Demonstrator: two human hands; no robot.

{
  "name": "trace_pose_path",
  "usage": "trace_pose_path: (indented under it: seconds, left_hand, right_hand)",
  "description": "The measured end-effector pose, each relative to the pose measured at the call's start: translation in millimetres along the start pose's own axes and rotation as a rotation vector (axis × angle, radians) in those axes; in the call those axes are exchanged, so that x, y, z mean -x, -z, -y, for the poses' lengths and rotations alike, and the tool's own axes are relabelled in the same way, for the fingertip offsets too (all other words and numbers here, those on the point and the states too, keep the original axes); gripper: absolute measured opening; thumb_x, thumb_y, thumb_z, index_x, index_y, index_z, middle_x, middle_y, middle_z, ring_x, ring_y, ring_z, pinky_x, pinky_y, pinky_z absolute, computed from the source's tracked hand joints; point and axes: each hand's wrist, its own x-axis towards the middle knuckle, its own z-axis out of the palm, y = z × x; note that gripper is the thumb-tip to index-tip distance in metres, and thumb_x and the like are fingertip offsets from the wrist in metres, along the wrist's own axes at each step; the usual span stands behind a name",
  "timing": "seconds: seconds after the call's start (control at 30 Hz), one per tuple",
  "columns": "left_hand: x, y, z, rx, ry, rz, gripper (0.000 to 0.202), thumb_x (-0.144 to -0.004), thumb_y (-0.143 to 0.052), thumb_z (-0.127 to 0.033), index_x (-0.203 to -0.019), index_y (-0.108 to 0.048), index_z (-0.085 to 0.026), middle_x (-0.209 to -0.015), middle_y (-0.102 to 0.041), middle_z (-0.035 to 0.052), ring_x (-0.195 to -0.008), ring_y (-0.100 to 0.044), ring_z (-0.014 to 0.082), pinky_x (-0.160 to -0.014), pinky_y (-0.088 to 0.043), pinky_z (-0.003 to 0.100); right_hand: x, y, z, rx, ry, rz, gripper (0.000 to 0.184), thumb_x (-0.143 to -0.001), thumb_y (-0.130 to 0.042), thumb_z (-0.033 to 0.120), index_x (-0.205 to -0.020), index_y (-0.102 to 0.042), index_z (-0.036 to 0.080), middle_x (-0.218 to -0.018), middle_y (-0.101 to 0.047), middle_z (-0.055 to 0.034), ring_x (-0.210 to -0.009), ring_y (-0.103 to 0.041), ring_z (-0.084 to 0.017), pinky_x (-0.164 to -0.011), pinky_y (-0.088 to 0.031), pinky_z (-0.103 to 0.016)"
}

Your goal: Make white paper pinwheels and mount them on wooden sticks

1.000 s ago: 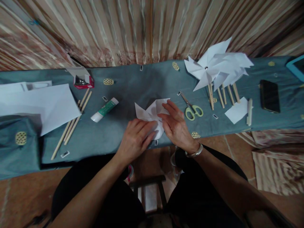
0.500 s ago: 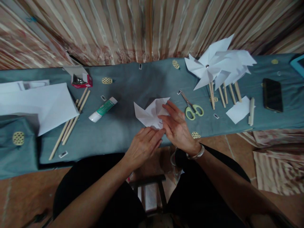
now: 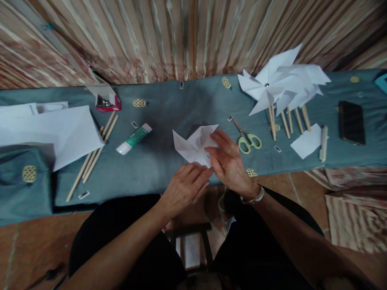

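A white paper pinwheel (image 3: 193, 143) lies near the front edge of the cloth-covered table, its points folded towards the middle. My left hand (image 3: 186, 183) is closed on its near edge, the fingertips pressed together there. From the right, my right hand (image 3: 229, 163) pinches the same paper near its lower right corner, with the other fingers bent over its right side. Part of the paper is hidden under my fingers. Right of my right hand lie scissors (image 3: 248, 141) with pale green handles.
Finished paper pinwheels (image 3: 272, 80) on wooden sticks lie at the back right, by a paper piece (image 3: 306, 141), a pen (image 3: 323, 143) and a phone (image 3: 351, 122). On the left are a glue tube (image 3: 134, 139), wooden sticks (image 3: 90, 161), paper sheets (image 3: 66, 133) and a red box (image 3: 108, 103).
My right hand's upper fingers have lifted slightly from the paper, showing more of its right side. The whole view has shifted a little; the things on the table lie as before.
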Motion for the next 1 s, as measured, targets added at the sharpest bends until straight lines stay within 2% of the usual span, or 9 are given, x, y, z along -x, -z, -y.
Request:
trace_pose_path:
  seconds: [0.13, 0.3, 0.43, 0.67, 0.83, 1.0]
  left_hand:
    - [0.8, 0.7, -0.5, 0.003, -0.012, 0.014, 0.027, -0.095, -0.051, -0.019, -0.120, -0.058, -0.014, -0.106, -0.070, 0.0112, -0.097, -0.062, 0.0236, -0.081, -0.055, 0.040]
    - [0.4, 2.3, -1.4, 0.013, -0.019, 0.009, 0.024, -0.093, -0.053, -0.017, -0.116, -0.061, -0.013, -0.108, -0.071, 0.0116, -0.097, -0.062, 0.0243, -0.081, -0.055, 0.040]
    - [1.3, 1.3, -0.7, 0.032, 0.000, 0.014, 0.025, -0.094, -0.051, -0.017, -0.116, -0.061, -0.012, -0.108, -0.071, 0.0126, -0.100, -0.062, 0.0242, -0.083, -0.055, 0.041]
    - [1.5, -0.9, 1.2, 0.084, 0.030, -0.009, 0.025, -0.093, -0.054, -0.017, -0.115, -0.062, -0.010, -0.105, -0.071, 0.0128, -0.099, -0.061, 0.0246, -0.084, -0.055, 0.042]
    - [0.9, -1.2, 1.8, 0.139, 0.090, 0.015, 0.025, -0.094, -0.052, -0.020, -0.116, -0.063, -0.013, -0.107, -0.071, 0.0124, -0.099, -0.061, 0.0245, -0.085, -0.055, 0.044]
    - [1.7, -3.1, 2.8, 0.200, 0.130, -0.004, 0.026, -0.094, -0.053, -0.020, -0.118, -0.062, -0.015, -0.108, -0.070, 0.0113, -0.098, -0.061, 0.0237, -0.085, -0.055, 0.044]
  right_hand:
    - [1.4, -0.1, -3.7, 0.029, 0.022, 0.016, 0.031, -0.095, -0.043, 0.018, -0.115, -0.062, 0.031, -0.144, -0.051, -0.0023, -0.145, -0.034, -0.026, -0.114, -0.037, -0.051]
    - [1.9, 0.3, -6.4, 0.059, 0.052, 0.004, 0.029, -0.095, -0.042, 0.019, -0.112, -0.064, 0.026, -0.142, -0.053, -0.0064, -0.144, -0.035, -0.027, -0.113, -0.038, -0.050]
    - [3.4, 1.9, -6.0, 0.048, 0.044, 0.010, 0.029, -0.095, -0.042, 0.020, -0.112, -0.065, 0.026, -0.144, -0.052, -0.0064, -0.144, -0.034, -0.026, -0.115, -0.037, -0.050]
    - [4.4, 8.3, 1.8, 0.004, 0.017, -0.013, 0.023, -0.092, -0.048, 0.017, -0.102, -0.068, 0.021, -0.137, -0.058, -0.0117, -0.143, -0.037, -0.026, -0.114, -0.039, -0.048]
    - [5.0, 7.7, 4.1, -0.067, -0.064, -0.021, 0.013, -0.090, -0.056, 0.023, -0.090, -0.069, 0.024, -0.137, -0.059, -0.0072, -0.143, -0.037, -0.027, -0.112, -0.040, -0.051]
    - [5.3, 3.6, 0.0, -0.069, -0.089, -0.037, 0.012, -0.091, -0.057, 0.025, -0.086, -0.069, 0.025, -0.137, -0.059, -0.0061, -0.142, -0.038, -0.027, -0.112, -0.041, -0.052]
